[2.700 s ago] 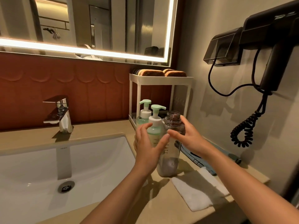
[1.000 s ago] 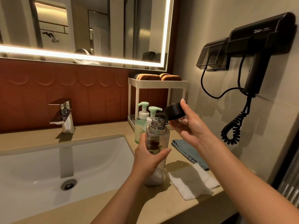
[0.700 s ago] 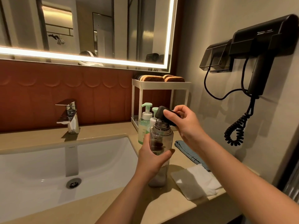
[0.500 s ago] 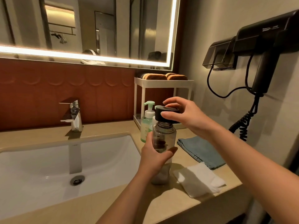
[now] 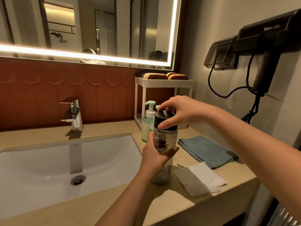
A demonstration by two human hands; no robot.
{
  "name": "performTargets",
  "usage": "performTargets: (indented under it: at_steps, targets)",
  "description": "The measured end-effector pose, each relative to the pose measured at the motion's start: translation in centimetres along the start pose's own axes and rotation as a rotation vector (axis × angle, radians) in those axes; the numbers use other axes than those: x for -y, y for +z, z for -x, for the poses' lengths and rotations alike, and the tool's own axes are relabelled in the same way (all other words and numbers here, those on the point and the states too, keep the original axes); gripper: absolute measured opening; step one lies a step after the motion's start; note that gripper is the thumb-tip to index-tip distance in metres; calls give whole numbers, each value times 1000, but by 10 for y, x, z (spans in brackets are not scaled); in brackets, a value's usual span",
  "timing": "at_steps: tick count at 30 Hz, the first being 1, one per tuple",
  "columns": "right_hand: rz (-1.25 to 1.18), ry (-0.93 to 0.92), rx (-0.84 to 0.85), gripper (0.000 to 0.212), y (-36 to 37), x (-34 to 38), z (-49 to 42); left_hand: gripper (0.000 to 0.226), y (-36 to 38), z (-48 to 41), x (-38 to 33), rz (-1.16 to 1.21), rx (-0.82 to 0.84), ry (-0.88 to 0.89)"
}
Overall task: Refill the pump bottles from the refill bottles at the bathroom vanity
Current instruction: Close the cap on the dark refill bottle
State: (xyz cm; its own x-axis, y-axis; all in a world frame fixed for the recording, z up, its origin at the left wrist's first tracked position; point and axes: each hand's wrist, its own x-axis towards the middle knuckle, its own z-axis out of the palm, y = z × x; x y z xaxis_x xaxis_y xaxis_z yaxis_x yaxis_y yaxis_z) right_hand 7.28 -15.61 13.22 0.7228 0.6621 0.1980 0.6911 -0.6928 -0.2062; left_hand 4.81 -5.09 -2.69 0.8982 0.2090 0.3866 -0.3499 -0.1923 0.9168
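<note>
My left hand [image 5: 154,158] wraps the clear bottle [image 5: 163,141], standing on the tabletop [image 5: 114,198] just right of the sink [image 5: 48,168]. My right hand [image 5: 184,111] pinches the black cap [image 5: 164,119] sitting on the bottle's neck. Two green pump bottles [image 5: 148,121] stand right behind it. Blue cloth [image 5: 206,151] and white cloth [image 5: 200,181] lie right of the bottle.

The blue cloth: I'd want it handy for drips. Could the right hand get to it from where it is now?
Probably yes. The blue cloth lies open on the counter below the right hand, with nothing over it. That hand would first have to let go of the black cap.
</note>
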Motion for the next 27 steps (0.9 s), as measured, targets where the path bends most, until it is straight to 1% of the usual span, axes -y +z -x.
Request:
performTargets:
  at_steps: [3, 4, 7, 10, 14, 16, 17, 18, 21, 22, 25, 27]
  targets:
    - [170, 53, -138, 59, 10, 7, -3, 76, 0, 0, 0, -11, -4, -5]
    - [228, 52, -175, 58, 14, 9, -4, 75, 0, 0, 0, -10, -5, -1]
    - [257, 38, -223, 52, 21, 10, -3, 73, 0, 0, 0, 4, -9, 2]
    - [162, 1, -171, 54, 18, 4, 0, 70, 0, 0, 0, -6, 2, 1]
    - [-137, -33, 0, 58, 7, -5, 10, 68, 0, 2, 0, 4, 16, 4]
    - [-162, -27, 39, 58, 3, -6, 9, 68, 0, 2, 1, 5, 22, 5]
    - [-128, -17, 27, 56, 3, -5, 8, 67, 0, 2, 0, 4, 25, 2]
    - [-35, -3, -11, 53, 6, -2, 5, 66, 0, 2, 0, 2, 28, -1]
    - [449, -4, -196, 48, 18, 6, 0, 67, 0, 1, 1, -8, 24, 7]
    - [510, -12, -237, 47, 22, 7, 0, 70, 0, 1, 1, -6, 22, 9]
    - [452, 4, -284, 47, 30, 10, 1, 77, 1, 1, 1, 12, 17, -14]
    - [342, 41, -241, 54, 36, 15, -3, 84, 2, 1, -1, 22, 18, -31]
